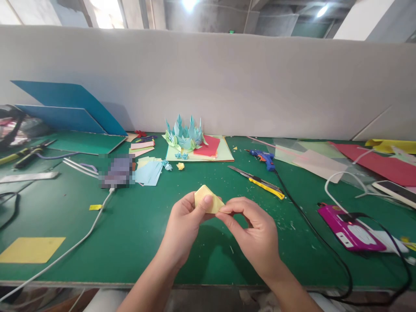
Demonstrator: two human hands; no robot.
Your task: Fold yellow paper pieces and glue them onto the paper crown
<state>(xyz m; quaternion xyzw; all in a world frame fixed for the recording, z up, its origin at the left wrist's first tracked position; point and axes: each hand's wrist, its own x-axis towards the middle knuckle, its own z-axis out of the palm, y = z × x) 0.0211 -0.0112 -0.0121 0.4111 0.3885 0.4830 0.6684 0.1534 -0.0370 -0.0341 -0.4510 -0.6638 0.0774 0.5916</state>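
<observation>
Left hand (185, 219), right hand (255, 223), pinching folded yellow paper (203, 196), its underside hidden (pixelated object (117, 171) leftward)

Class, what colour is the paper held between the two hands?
The paper is pale yellow; it shows in the head view, the only one.

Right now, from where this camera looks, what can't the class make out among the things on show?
All in the head view:
Back of the folded yellow paper: turned away from the camera.
Part of its front: covered by the left hand.
Left fingertips behind it: hidden by the paper.
Dark device with the cable: details lost to pixelation.
White phone: far end cut off by the right edge.
</observation>
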